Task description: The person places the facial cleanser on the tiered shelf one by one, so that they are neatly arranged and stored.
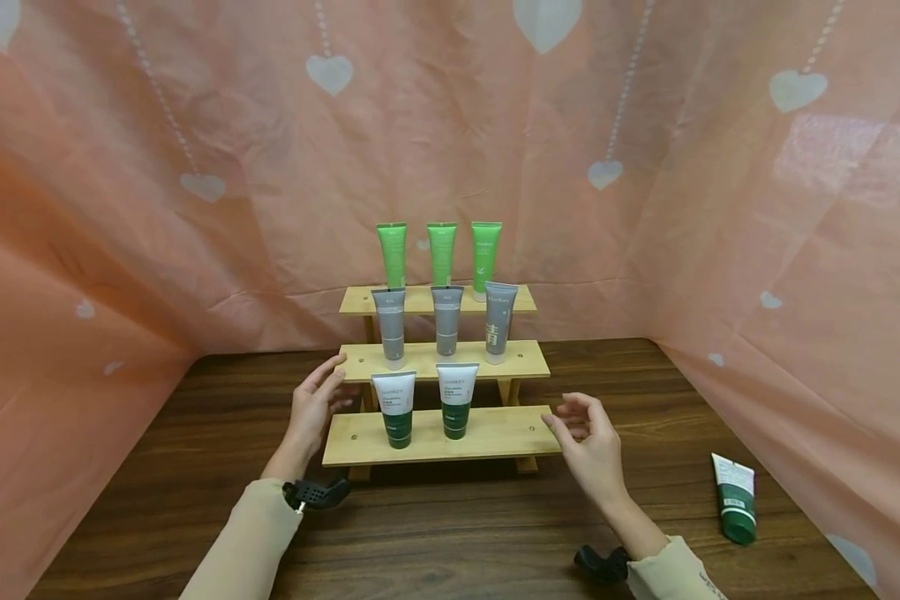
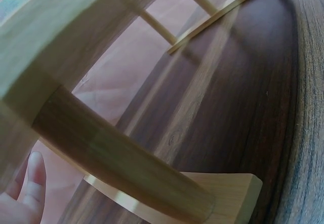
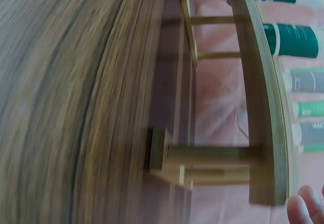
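A three-tier wooden display stand (image 1: 435,447) stands on the table with squeeze tubes upright on it. My left hand (image 1: 313,410) is at its left side, fingers loosely bent near the end of the middle shelf (image 1: 457,360). Beside the right end of the bottom shelf is my right hand (image 1: 591,442), thumb tip right at the edge and fingers loosely bent; its fingertips (image 3: 298,211) show by the board's end. Two white-and-green tubes (image 1: 395,408) stand on the bottom shelf, towards its left and middle.
Three grey tubes (image 1: 447,321) stand on the middle shelf and three green tubes (image 1: 441,254) on the top one. Another white-and-green tube (image 1: 736,498) lies on the dark wooden table (image 1: 450,542) at the right. Pink curtains (image 1: 270,208) with hearts surround the table.
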### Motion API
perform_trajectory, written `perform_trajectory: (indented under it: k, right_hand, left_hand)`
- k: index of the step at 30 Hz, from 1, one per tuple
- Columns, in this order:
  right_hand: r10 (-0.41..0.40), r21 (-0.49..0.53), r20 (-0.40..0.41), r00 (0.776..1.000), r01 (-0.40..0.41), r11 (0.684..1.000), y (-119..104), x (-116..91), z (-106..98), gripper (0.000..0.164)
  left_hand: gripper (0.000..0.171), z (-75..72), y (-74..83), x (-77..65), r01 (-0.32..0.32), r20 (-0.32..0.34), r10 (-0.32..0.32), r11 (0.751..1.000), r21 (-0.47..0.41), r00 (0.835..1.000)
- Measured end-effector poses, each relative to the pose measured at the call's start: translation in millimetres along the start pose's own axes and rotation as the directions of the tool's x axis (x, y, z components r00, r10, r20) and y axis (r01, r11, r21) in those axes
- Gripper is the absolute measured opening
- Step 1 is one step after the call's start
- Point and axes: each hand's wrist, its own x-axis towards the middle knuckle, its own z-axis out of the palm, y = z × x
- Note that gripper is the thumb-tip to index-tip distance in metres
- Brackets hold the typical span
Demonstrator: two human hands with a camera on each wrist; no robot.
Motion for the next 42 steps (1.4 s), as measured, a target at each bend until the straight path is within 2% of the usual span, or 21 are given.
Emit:
perform_trajectory:
  k: [3, 5, 15, 29, 32, 39, 42]
  right_hand:
    - [0.000, -0.031, -0.012, 1.000, 0.000, 1.000, -7, 1, -10, 0.034]
    - [0.001, -0.045, -0.017, 1.000, -0.002, 0.999, -4, 0, -17, 0.033]
    - [0.015, -0.087, -0.065, 0.998, -0.020, 0.996, 45, -10, -43, 0.031]
    - [0.084, -0.253, -0.101, 0.991, -0.107, 0.962, 55, -19, -78, 0.028]
    - [0.092, -0.265, -0.107, 0.990, -0.118, 0.957, 59, -22, -86, 0.026]
    - [0.044, -0.273, -0.105, 0.993, -0.072, 0.959, 75, -30, -104, 0.024]
    - [0.066, -0.275, -0.117, 0.991, -0.096, 0.957, 73, -31, -113, 0.024]
  left_hand:
    - [0.045, 0.0, 0.3, 0.1, 0.001, -0.003, -0.001, 1.000, -0.007, 1.000]
    - [0.044, 0.2, 0.7, 0.3, 0.000, -0.006, 0.000, 1.000, -0.008, 1.000]
    - [0.045, -1.2, 3.8, -0.6, 0.007, -0.004, -0.007, 1.000, 0.017, 1.000]
    - [0.046, -1.2, 1.7, -1.6, 0.038, -0.014, -0.037, 0.999, 0.036, 0.999]
    - [0.045, -0.3, 2.0, -1.6, 0.037, -0.014, -0.037, 0.999, 0.038, 0.999]
    - [0.044, -0.5, 1.3, -1.7, 0.017, -0.012, -0.016, 0.998, 0.059, 1.000]
    - [0.044, -0.1, 1.2, -1.5, 0.015, -0.015, -0.014, 0.998, 0.059, 1.000]
